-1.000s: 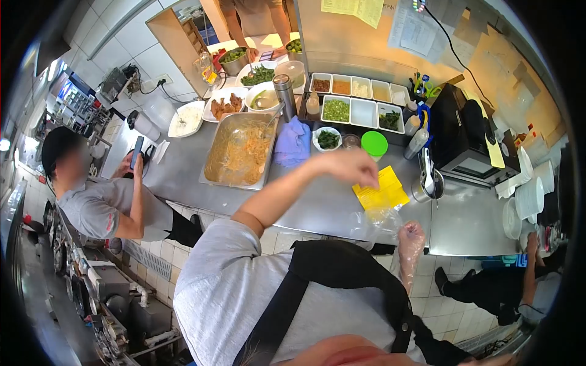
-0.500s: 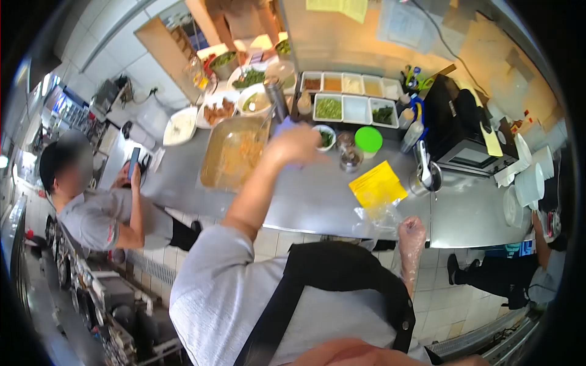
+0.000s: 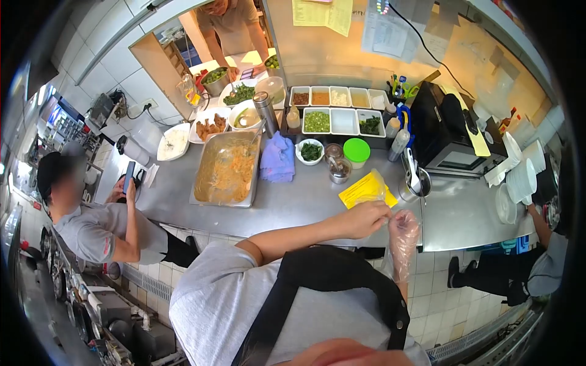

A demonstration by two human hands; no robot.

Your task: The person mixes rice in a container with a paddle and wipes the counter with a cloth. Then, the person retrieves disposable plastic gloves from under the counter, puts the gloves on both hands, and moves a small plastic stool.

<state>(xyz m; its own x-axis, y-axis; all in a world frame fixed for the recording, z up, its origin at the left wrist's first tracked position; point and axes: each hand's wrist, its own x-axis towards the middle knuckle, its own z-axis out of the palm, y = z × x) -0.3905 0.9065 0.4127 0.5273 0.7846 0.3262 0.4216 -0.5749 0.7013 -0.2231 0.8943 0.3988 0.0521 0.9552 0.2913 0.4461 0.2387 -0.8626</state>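
My bare left hand (image 3: 368,219) reaches across in front of my body, its fingers pinched together at the edge of a thin clear plastic glove (image 3: 378,185). Beside it, nearly touching, my right hand (image 3: 404,227) wears a similar clear glove, with its fingers curled closed at the same film. The loose plastic spreads over a yellow sheet (image 3: 353,191) on the steel counter (image 3: 293,210). Exactly where each finger grips is hard to make out.
A deep tray of orange-brown food (image 3: 226,168), a purple cloth (image 3: 278,157), a bowl of greens (image 3: 310,152) and a green-lidded tub (image 3: 356,151) stand on the counter. A metal pot (image 3: 415,185) is at right. Co-workers stand left, right and behind the opening.
My left hand has come from above the purple cloth, down and right, to meet my right hand. The clear plastic has shifted up over the yellow sheet. The view has tilted slightly.
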